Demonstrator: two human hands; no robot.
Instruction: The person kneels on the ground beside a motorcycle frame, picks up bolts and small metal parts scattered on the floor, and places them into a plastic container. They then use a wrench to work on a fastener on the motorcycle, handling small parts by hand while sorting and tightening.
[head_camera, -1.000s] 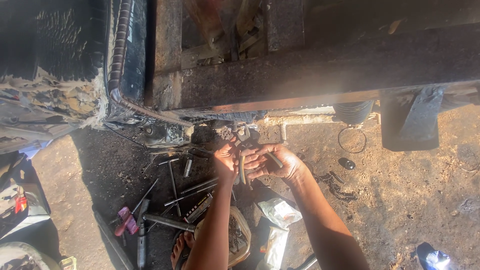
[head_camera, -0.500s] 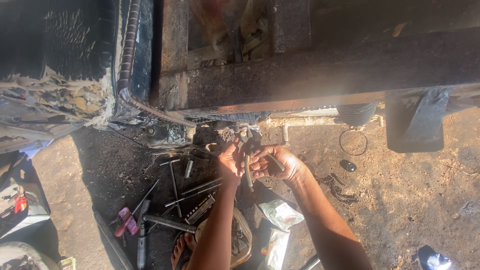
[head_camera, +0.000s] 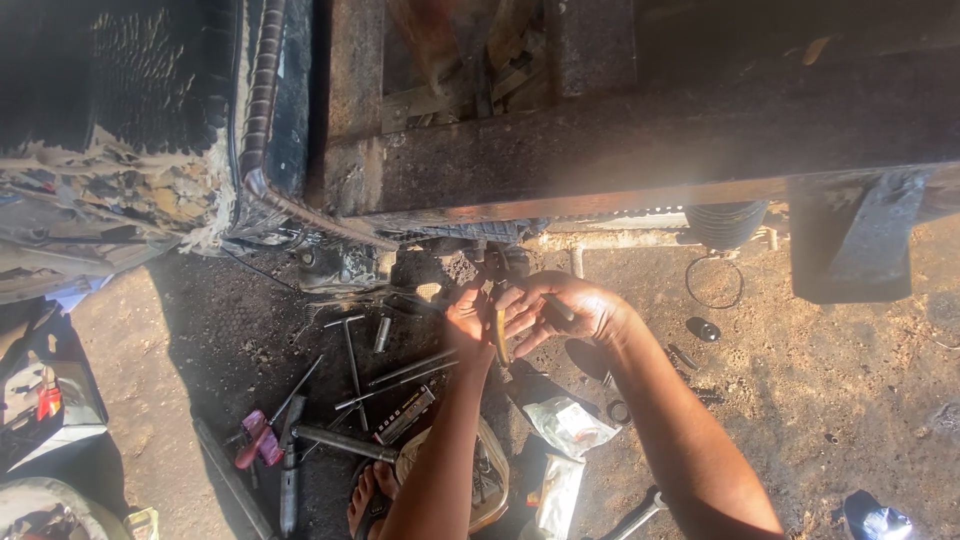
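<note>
My left hand (head_camera: 467, 318) and my right hand (head_camera: 565, 310) are raised together under the rusty underside of a vehicle frame (head_camera: 620, 150). Between them they grip a slim hand tool with a yellowish handle (head_camera: 499, 335) that hangs down from the fingers. Its upper end reaches toward a dark greasy part (head_camera: 495, 262) beneath the frame; the contact point is hidden in shadow. Both hands are closed around the tool.
Several loose tools lie on the dirt: a T-handle wrench (head_camera: 350, 345), metal rods (head_camera: 410, 370), a pink-handled screwdriver (head_camera: 258, 440). A crumpled plastic bag (head_camera: 570, 425), a wire ring (head_camera: 713, 282), my sandalled foot (head_camera: 368, 500) and a tyre (head_camera: 120, 130) at left.
The view has shifted slightly right. Both hands stay together on the tool under the frame, dropping a little lower.
</note>
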